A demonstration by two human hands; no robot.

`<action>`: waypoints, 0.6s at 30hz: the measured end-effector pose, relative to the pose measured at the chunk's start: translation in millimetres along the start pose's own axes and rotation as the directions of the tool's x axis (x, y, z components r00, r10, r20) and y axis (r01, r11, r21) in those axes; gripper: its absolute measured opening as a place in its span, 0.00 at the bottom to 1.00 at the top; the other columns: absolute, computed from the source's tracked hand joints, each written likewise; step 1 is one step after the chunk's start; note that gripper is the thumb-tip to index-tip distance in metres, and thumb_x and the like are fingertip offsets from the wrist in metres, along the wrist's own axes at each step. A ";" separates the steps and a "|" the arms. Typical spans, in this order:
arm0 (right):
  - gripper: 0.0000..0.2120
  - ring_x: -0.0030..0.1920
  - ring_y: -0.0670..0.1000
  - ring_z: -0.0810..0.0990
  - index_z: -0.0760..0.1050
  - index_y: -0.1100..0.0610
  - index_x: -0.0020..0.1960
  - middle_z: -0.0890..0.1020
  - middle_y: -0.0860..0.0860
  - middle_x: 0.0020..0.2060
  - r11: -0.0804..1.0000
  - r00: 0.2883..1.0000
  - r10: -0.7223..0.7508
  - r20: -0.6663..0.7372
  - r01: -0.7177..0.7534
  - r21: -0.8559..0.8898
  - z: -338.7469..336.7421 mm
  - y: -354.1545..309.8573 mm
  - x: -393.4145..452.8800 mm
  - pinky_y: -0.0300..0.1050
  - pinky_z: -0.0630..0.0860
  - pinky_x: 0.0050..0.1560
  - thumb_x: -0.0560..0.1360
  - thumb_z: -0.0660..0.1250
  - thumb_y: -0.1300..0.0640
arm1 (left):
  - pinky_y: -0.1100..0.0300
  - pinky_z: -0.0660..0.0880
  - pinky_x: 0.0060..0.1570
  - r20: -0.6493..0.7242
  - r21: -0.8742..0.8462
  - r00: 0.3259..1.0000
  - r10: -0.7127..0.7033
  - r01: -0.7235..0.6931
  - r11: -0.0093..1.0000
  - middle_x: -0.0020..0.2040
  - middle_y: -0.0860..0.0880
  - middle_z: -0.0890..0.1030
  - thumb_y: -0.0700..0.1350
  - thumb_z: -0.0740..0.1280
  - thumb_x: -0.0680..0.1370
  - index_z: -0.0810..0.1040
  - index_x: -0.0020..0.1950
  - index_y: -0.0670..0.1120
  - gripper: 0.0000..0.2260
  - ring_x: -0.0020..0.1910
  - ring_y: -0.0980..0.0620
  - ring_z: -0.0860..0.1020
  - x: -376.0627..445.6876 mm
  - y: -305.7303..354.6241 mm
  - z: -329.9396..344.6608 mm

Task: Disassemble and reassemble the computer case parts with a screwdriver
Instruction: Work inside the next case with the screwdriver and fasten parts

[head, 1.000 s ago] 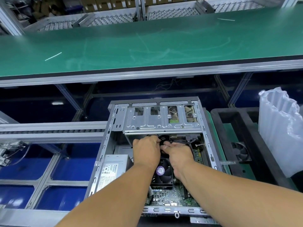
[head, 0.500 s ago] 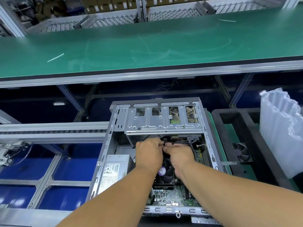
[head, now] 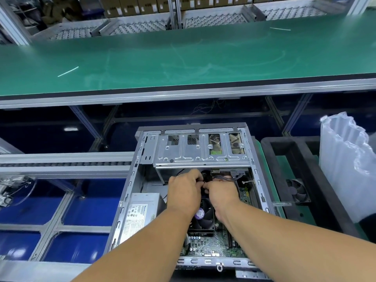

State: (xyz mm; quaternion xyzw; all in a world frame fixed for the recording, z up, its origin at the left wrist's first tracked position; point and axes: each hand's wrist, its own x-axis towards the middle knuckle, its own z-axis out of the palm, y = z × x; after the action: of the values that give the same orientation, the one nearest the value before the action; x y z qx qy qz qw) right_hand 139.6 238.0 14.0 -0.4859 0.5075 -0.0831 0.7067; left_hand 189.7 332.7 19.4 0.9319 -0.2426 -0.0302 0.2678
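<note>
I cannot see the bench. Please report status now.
Both hands, left and right, gripping dark cables inside open case. No screwdriver visible. Drive cage overhangs them.

green bench (head: 183, 64) | on it: two thin white strips (head: 68, 71), well apart

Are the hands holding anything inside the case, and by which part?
Both the left hand and right hand have fingers curled on the dark cable bundle below the drive cage; the exact hold is hidden.
</note>
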 end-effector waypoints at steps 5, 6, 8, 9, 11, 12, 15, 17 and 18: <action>0.10 0.36 0.53 0.72 0.72 0.61 0.39 0.76 0.58 0.35 0.999 1.000 -0.007 0.012 0.007 -0.044 -0.2 -1.6 2.4 0.44 0.68 0.35 0.74 0.64 0.73 | 0.53 0.64 0.57 0.047 0.090 0.993 0.106 -0.110 0.990 0.53 0.57 0.82 0.49 0.67 0.81 0.83 0.57 0.60 0.09 0.54 0.54 0.78 2.4 -2.9 3.3; 0.12 0.33 0.52 0.70 0.70 0.60 0.37 0.74 0.56 0.32 0.998 1.000 -0.007 0.015 0.008 -0.068 -0.9 -2.7 2.9 0.42 0.66 0.32 0.75 0.63 0.73 | 0.53 0.64 0.56 0.053 0.108 0.992 0.117 -0.122 0.987 0.52 0.56 0.81 0.49 0.67 0.81 0.83 0.56 0.61 0.09 0.53 0.54 0.78 3.7 -3.6 4.3; 0.13 0.30 0.51 0.68 0.69 0.59 0.37 0.72 0.54 0.30 0.991 1.000 -0.014 0.015 0.016 -0.132 -2.7 -3.9 2.8 0.40 0.63 0.28 0.75 0.63 0.73 | 0.54 0.62 0.53 0.068 0.146 0.989 0.134 -0.143 0.979 0.49 0.56 0.80 0.48 0.66 0.81 0.83 0.54 0.61 0.09 0.50 0.52 0.78 5.4 -4.8 6.3; 0.12 0.30 0.51 0.68 0.69 0.60 0.37 0.72 0.54 0.30 0.989 1.000 -0.019 0.012 0.021 -0.147 -3.3 -4.0 2.6 0.41 0.63 0.28 0.75 0.63 0.73 | 0.54 0.61 0.51 0.071 0.162 0.987 0.141 -0.151 0.975 0.47 0.56 0.78 0.47 0.66 0.81 0.83 0.54 0.60 0.09 0.48 0.51 0.77 6.2 -5.0 7.0; 0.12 0.29 0.51 0.68 0.69 0.59 0.37 0.73 0.54 0.30 0.987 0.999 -0.036 -0.002 0.035 -0.157 -2.9 -3.3 1.5 0.41 0.62 0.28 0.75 0.64 0.73 | 0.54 0.59 0.49 0.072 0.177 0.988 0.138 -0.149 0.973 0.43 0.56 0.74 0.47 0.65 0.81 0.82 0.52 0.60 0.09 0.45 0.51 0.76 7.9 -5.0 7.7; 0.13 0.29 0.51 0.68 0.69 0.59 0.35 0.73 0.54 0.29 0.986 0.999 -0.049 -0.011 0.047 -0.161 -2.2 -2.4 1.0 0.41 0.62 0.28 0.74 0.64 0.73 | 0.55 0.58 0.49 0.070 0.182 0.989 0.133 -0.144 0.973 0.43 0.57 0.72 0.48 0.65 0.81 0.82 0.52 0.60 0.08 0.44 0.50 0.76 8.8 -5.4 8.3; 0.13 0.28 0.51 0.68 0.69 0.59 0.35 0.72 0.54 0.28 0.987 0.998 -0.057 -0.029 0.052 -0.153 -0.6 -2.4 -1.5 0.40 0.62 0.27 0.73 0.64 0.72 | 0.54 0.58 0.48 0.049 0.200 0.991 0.128 -0.135 0.970 0.42 0.56 0.70 0.47 0.65 0.81 0.81 0.52 0.60 0.08 0.43 0.50 0.75 9.5 -6.7 11.5; 0.12 0.28 0.52 0.68 0.68 0.58 0.38 0.72 0.54 0.29 0.986 0.998 -0.056 -0.032 0.050 -0.158 -1.1 -1.8 -1.0 0.39 0.61 0.26 0.74 0.63 0.72 | 0.54 0.57 0.49 0.041 0.196 0.995 0.092 -0.098 0.976 0.43 0.55 0.71 0.47 0.65 0.81 0.80 0.53 0.60 0.08 0.44 0.50 0.75 10.2 -7.9 13.2; 0.11 0.28 0.52 0.68 0.68 0.58 0.39 0.72 0.54 0.30 0.985 0.998 -0.057 -0.031 0.051 -0.166 -1.6 -0.9 -0.6 0.40 0.62 0.27 0.75 0.62 0.71 | 0.54 0.57 0.49 0.043 0.186 0.997 0.062 -0.069 0.980 0.43 0.55 0.72 0.47 0.64 0.82 0.80 0.53 0.60 0.08 0.45 0.50 0.75 11.0 -8.1 14.0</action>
State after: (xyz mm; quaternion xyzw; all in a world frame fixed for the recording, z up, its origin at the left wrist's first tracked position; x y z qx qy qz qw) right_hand 138.4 236.9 15.0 -0.5546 0.5120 -0.0685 0.6524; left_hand 200.3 326.8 4.2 0.9437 -0.2800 -0.0157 0.1754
